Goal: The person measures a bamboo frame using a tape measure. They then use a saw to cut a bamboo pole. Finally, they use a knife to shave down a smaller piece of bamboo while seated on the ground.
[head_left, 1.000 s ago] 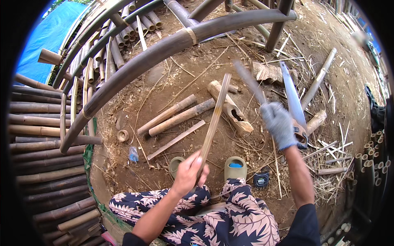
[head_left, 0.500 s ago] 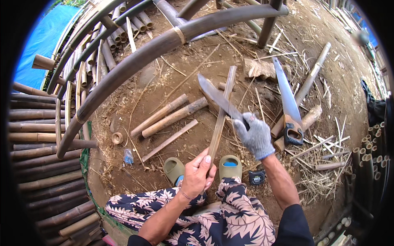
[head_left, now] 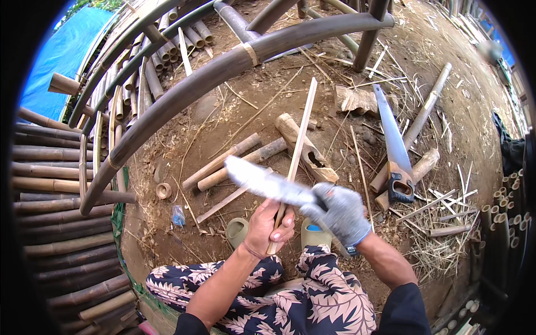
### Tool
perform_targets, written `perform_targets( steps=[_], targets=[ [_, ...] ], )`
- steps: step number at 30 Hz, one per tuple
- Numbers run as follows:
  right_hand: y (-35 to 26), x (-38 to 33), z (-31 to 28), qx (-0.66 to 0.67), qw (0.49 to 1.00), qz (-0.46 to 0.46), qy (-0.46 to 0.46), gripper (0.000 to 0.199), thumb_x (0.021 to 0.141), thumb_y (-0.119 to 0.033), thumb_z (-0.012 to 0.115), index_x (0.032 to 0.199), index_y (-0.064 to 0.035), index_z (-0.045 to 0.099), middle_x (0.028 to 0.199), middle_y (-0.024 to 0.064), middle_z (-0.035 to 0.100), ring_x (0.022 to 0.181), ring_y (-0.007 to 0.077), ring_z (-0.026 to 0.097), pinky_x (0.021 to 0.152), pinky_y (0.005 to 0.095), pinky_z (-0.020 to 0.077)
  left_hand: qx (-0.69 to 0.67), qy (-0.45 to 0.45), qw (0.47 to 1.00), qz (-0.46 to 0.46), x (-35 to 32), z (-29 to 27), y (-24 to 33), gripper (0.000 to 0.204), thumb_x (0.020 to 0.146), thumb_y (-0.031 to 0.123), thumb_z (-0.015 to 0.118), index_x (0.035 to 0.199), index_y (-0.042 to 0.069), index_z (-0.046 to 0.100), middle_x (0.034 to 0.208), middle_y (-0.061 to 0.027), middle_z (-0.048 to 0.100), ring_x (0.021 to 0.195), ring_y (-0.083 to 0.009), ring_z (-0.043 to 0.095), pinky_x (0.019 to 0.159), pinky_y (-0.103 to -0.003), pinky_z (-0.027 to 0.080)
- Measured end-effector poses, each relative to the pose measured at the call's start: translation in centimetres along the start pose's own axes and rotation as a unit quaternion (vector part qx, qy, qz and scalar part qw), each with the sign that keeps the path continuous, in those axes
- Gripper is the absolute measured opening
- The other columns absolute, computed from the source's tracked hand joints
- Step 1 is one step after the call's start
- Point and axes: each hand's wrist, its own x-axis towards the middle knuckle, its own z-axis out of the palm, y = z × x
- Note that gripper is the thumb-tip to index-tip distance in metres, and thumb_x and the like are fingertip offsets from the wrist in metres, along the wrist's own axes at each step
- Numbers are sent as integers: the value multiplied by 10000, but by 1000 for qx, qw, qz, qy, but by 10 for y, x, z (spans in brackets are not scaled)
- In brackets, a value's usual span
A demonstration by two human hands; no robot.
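Observation:
My bare left hand (head_left: 267,226) is closed round the lower part of a split bamboo strip (head_left: 299,142), which slants up and away from me with its lower end poking out below the fingers. In a grey knitted glove, my right hand (head_left: 341,211) grips a large knife (head_left: 268,182) by its handle, mostly hidden in the fist. Its broad blade, bright and smeared by motion, points left and crosses over the strip just above my left fingers. Whether the edge touches the strip I cannot tell. Beyond the strip lies a short hollowed bamboo piece (head_left: 304,148).
A handsaw (head_left: 393,142) lies at the right beside bamboo lengths and a heap of shavings (head_left: 438,245). Two cut bamboo pieces (head_left: 220,162) rest left of centre. A curved bamboo frame (head_left: 184,92) arches across the far left. Sandals (head_left: 238,232) are near my knees.
The knife has come down along the strip towards my left hand and me. The strip now stands a little higher, showing its pale side, with its lower end visible below my fingers.

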Motion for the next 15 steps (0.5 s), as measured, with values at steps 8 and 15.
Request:
perform_targets(
  steps=[8,15],
  targets=[
    [66,23,-5,-88,986,98,98,444,933,-533,592,872,-94,623,632,170,624,635,353,680,564,449,535,20,-18,999,-35,-39,2,-37,461,1098,288,310,1538,151,299,598,22,390,367,-58,356,374,-201,337],
    [139,53,-58,-11,960,206,191,425,1015,-427,527,804,-74,636,637,111,575,540,253,570,531,389,492,26,-48,996,-67,-91,-32,-43,491,1086,335,360,1529,127,319,637,6,458,365,-50,361,357,-200,329]
  ],
)
